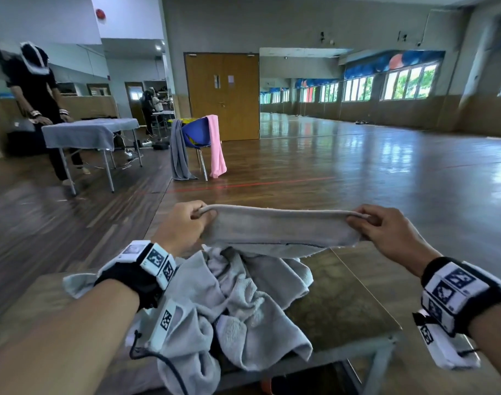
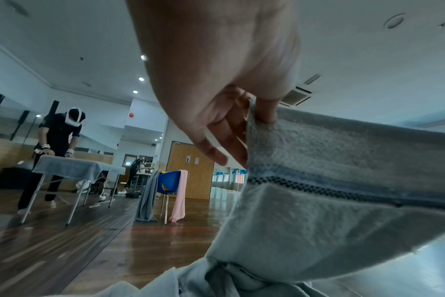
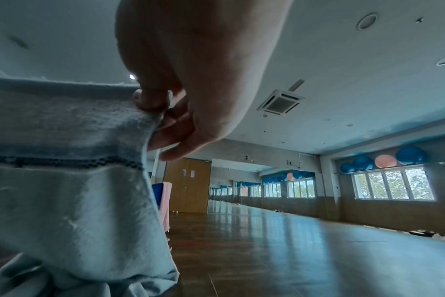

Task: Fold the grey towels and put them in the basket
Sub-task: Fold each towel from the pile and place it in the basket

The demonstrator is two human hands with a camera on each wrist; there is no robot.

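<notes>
The left hand [image 1: 184, 223] and right hand [image 1: 386, 226] are each pinching 1 end of a grey towel [image 1: 280, 229], stretching its long axis from 9 to 3 o'clock above the table [image 1: 343, 303]. The fuzzy, dark-striped cloth is sagging toward the pile [image 1: 243, 303] at 6 o'clock.

Both hands raised apart, left [image 1: 184, 223] and right [image 1: 386, 229], fingers pinched.

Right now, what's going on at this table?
A person holds one grey towel stretched between both hands: the left hand pinches one end, the right hand the other. It hangs above a crumpled pile of grey towels on the table. No basket is in view.
</notes>
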